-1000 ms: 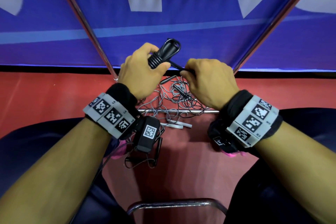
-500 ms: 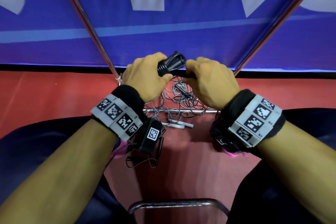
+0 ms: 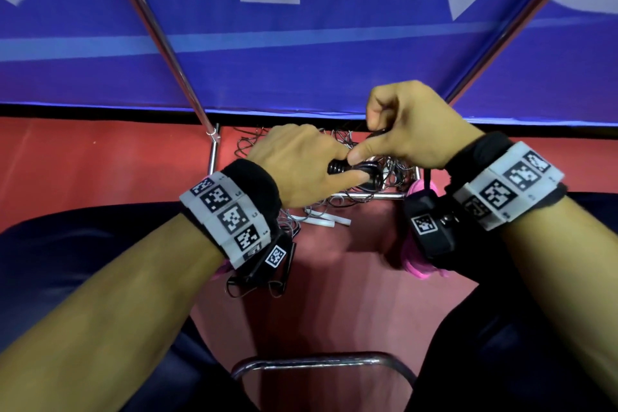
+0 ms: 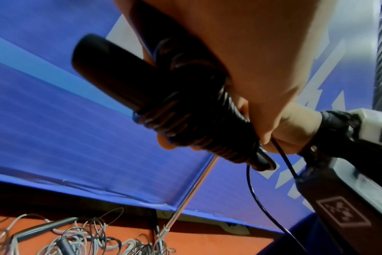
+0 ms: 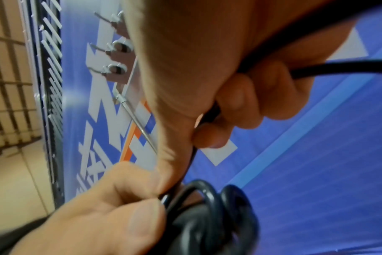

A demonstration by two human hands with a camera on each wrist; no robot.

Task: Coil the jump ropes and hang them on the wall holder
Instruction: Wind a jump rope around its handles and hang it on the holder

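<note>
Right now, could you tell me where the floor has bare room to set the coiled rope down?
Bare red floor lies left of the metal post, below the banner. The rope tangle right of it is crowded.

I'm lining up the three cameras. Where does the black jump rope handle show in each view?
Head: centre, black jump rope handle peeking from the left hand's grip, beside the right hand.
Left wrist: centre, running diagonally under that hand, cord wound round it.
Right wrist: bottom centre, only its cord-wrapped end.
Shared landmark: the blue banner.

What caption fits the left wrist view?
Left hand grips a black jump rope handle wound with cord, blue banner behind.
</note>
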